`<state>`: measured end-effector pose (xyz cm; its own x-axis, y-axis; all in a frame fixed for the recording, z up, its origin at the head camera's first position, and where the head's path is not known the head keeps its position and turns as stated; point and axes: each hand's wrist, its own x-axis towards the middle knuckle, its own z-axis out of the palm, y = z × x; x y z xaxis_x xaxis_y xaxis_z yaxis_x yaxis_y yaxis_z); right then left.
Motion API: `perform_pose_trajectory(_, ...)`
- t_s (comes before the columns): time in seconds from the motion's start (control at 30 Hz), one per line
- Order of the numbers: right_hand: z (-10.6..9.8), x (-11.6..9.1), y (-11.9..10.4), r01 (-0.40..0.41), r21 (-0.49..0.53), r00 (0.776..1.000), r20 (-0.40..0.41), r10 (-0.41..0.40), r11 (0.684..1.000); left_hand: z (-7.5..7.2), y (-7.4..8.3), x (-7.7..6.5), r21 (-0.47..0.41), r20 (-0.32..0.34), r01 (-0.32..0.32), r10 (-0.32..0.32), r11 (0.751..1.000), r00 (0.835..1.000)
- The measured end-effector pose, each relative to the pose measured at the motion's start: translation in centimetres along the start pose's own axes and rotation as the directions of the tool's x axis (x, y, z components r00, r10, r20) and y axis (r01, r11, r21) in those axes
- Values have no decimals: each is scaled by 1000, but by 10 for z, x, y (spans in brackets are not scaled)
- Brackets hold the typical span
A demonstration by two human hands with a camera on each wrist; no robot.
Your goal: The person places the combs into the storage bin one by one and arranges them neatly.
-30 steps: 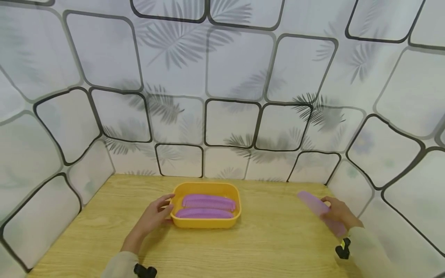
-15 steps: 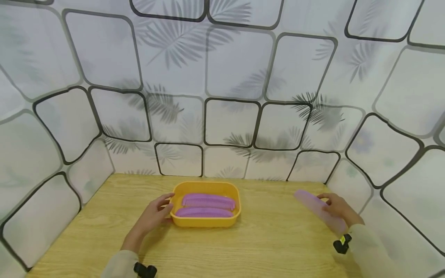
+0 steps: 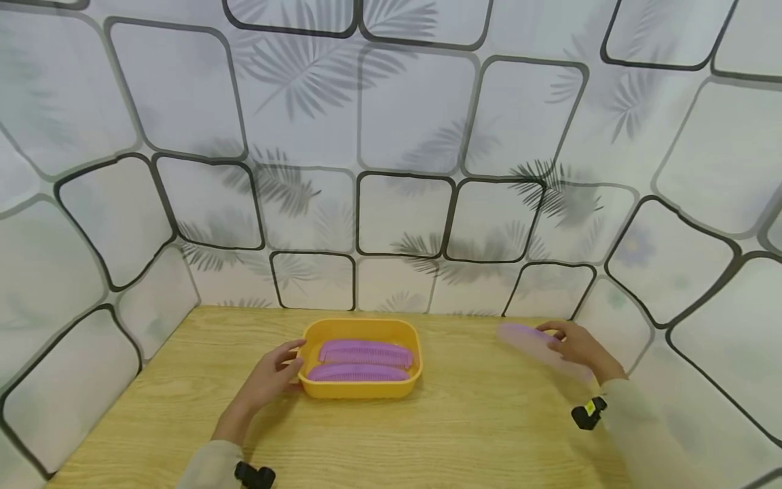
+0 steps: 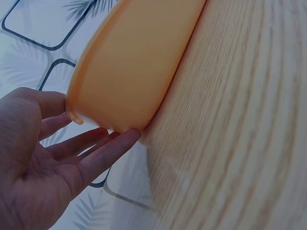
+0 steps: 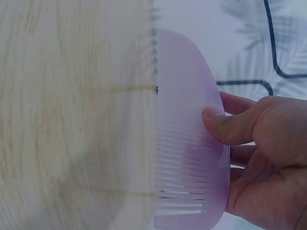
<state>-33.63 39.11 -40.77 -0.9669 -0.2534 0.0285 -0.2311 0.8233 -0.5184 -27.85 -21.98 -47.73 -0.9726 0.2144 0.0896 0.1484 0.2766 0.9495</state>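
My right hand [image 3: 574, 346] pinches a translucent purple comb [image 5: 192, 96] by its curved back, thumb on the near face and fingers behind. In the right wrist view its teeth point left, toward the wooden surface. On the left, my left hand [image 3: 273, 375] rests relaxed fingers against the end of a yellow tray [image 4: 129, 72], at its rim and outer wall. Within the tray lie two purple combs, the back comb [image 3: 365, 353] and the front comb [image 3: 357, 373], side by side and lengthwise.
The wooden table [image 3: 464, 421] bears the tray near its back edge. A patterned curtain [image 3: 406, 217] with grey outlines and leaf prints stands behind it and along both sides.
My right hand has moved left and toward the back with the comb, which has swung nearer to level across the head view. The left hand and the tray stay in place.
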Motion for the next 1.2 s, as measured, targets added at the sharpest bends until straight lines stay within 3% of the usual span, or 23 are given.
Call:
perform_pose_trajectory(0.17,6,13,-23,54,15,998,32,-55,998,-2,-2,-1,-6,-11,13,-13,1000,1000)
perform_pose_trajectory(0.37,16,28,-44,128,15,991,43,-128,992,-2,-3,-2,-25,16,-12,13,1000,1000)
perform_pose_trajectory(0.67,27,46,-77,143,13,986,87,-144,990,-1,-2,0,-9,4,4,-4,1000,1000)
perform_pose_trajectory(1.2,43,71,-141,282,1,951,133,-280,959,-2,-3,3,-23,12,-13,13,1000,1000)
